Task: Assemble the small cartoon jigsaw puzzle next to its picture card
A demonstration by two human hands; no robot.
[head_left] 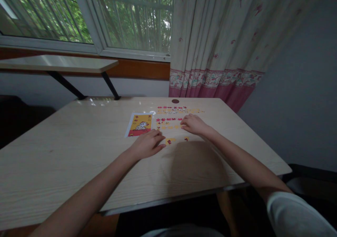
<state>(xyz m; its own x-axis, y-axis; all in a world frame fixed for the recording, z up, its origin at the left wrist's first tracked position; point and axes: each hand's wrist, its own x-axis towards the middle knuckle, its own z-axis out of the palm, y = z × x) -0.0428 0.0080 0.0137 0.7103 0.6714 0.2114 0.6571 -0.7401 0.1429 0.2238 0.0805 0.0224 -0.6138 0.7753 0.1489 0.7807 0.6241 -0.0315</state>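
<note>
Head view. Step, as judged: jigsaw pieces (169, 142) were being sorted on the tabletop (86, 139); the next move called for a fine pinch. Right hand (195, 124): at the rows' right end, grip unclear. Left hand (147, 144): thumb and fingers parted, pieces just right; picture card (140, 122) lay beyond.

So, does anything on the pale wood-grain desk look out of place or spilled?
Nothing looks spilled. One small yellow-and-red flat piece lies apart on the near side; it looks odd because the red and yellow pieces beyond form rows.
</note>
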